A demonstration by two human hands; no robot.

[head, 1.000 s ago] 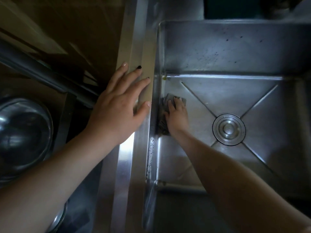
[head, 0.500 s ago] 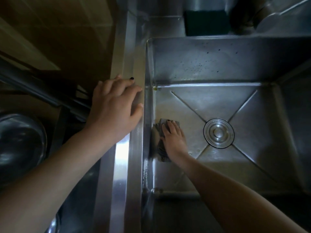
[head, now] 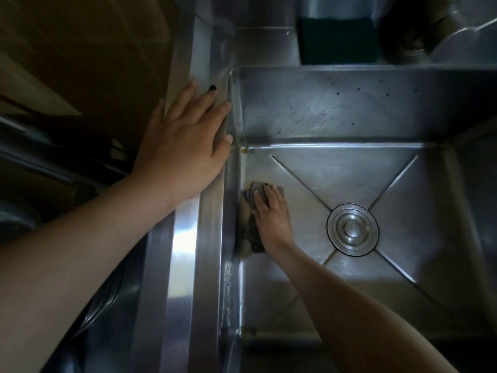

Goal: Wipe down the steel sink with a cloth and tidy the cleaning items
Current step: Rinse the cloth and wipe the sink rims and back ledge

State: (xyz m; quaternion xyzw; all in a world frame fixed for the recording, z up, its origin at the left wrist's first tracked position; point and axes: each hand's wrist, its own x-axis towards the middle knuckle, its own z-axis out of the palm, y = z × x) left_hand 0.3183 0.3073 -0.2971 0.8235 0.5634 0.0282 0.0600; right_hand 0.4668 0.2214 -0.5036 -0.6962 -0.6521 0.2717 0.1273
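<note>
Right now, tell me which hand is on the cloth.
The right hand, down inside the sink, presses the grey cloth; the left hand lies flat on the rim, touching no cloth.

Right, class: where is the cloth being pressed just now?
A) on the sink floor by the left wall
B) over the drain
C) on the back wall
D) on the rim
A: the right hand presses the cloth flat on the floor of the sink, against its left wall and apart from the drain.
</note>
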